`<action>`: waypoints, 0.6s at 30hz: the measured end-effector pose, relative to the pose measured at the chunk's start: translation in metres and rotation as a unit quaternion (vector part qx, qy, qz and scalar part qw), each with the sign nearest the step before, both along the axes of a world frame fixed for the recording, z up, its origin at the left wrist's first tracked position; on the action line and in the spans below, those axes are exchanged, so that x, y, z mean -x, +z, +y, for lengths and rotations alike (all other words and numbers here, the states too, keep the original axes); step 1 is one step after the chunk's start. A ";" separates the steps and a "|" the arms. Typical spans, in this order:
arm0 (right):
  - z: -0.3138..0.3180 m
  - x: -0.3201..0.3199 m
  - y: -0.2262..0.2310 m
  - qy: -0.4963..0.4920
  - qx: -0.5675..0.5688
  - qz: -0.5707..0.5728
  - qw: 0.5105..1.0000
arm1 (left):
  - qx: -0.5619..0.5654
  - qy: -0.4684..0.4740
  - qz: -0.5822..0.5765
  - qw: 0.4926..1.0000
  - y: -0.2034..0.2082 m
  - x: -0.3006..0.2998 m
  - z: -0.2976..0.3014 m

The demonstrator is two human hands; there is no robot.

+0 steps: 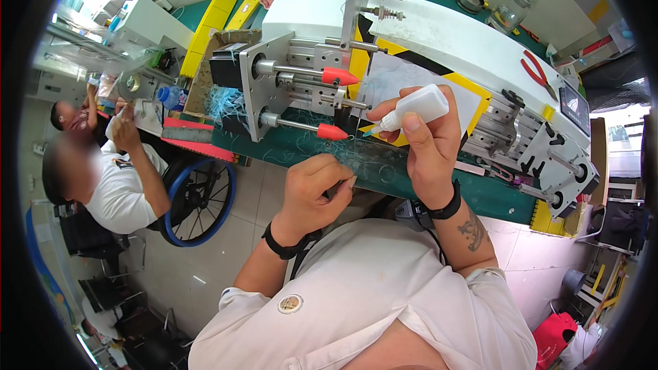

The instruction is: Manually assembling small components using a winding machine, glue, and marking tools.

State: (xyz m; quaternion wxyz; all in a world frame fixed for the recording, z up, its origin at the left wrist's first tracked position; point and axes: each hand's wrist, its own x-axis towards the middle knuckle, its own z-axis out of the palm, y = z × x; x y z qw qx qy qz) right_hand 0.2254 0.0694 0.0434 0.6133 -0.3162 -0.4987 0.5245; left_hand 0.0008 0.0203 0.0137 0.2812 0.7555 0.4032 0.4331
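My right hand [433, 147] is closed around a small white squeeze bottle [419, 106]. The bottle is tilted, its thin nozzle pointing down and left near the end of the lower red-tipped rod [332, 131]. A second red-tipped rod [339, 76] sits above it on the same metal machine [273, 85]. Just below these rods my left hand [317, 192] is closed, thumb and forefinger pinched together. Whatever lies between those fingers is too small to make out. Fine pale thread scraps [343, 154] lie on the green bench top [391, 177] between my hands.
Blue thread waste [223, 104] fills a box beside the machine. Red-handled pliers [538, 74] lie on the white housing [473, 38], near a small screen [573, 106]. At left, another person [116, 175] sits by a blue-rimmed wheelchair wheel [199, 202]. A glass jar [510, 10] stands behind.
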 end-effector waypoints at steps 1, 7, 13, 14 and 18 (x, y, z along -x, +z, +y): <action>0.000 0.000 0.000 0.000 0.000 0.000 1.000 | 0.001 0.001 -0.002 1.000 0.000 0.000 0.000; 0.001 0.002 -0.001 -0.004 -0.010 -0.006 1.000 | -0.001 0.001 0.002 1.000 0.000 -0.001 0.001; 0.000 0.001 -0.001 -0.006 -0.004 -0.011 1.000 | -0.001 -0.001 -0.002 1.000 -0.001 -0.002 0.001; 0.000 0.000 0.000 -0.007 -0.004 -0.004 1.000 | -0.001 -0.001 -0.002 1.000 -0.001 -0.002 0.001; -0.005 -0.005 0.006 -0.024 -0.005 0.002 1.000 | -0.003 -0.001 -0.005 1.000 -0.002 -0.002 0.002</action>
